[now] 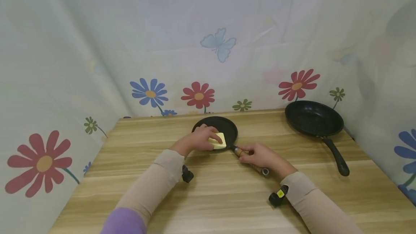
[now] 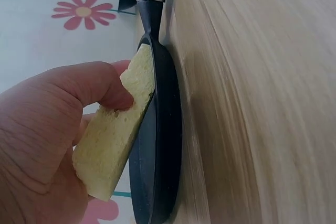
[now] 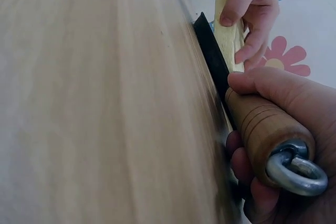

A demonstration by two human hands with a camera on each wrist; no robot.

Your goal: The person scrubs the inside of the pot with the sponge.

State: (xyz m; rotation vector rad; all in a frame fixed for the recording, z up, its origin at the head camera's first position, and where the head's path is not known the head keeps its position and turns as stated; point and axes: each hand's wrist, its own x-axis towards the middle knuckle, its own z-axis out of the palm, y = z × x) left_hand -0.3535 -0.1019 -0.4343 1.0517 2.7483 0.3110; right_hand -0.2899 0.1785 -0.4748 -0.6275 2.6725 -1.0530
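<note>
A small, shallow black frying pan (image 1: 228, 127) with a wooden handle (image 3: 265, 119) sits near the back of the table. My right hand (image 1: 260, 155) grips that handle, with the metal hanging ring (image 3: 296, 174) sticking out at its end. A yellow sponge (image 2: 113, 129) is in my left hand (image 1: 203, 138), with the thumb on one face and the fingers on the other. In the left wrist view the sponge stands tilted, its lower edge at the inside of the pan by the rim. Part of the pan is hidden behind the left hand.
A larger black frying pan (image 1: 313, 118) with a black handle (image 1: 337, 157) stands at the back right of the wooden table (image 1: 208, 198). Behind the table hangs a flowered cloth (image 1: 175, 46). Each wrist wears a small black camera.
</note>
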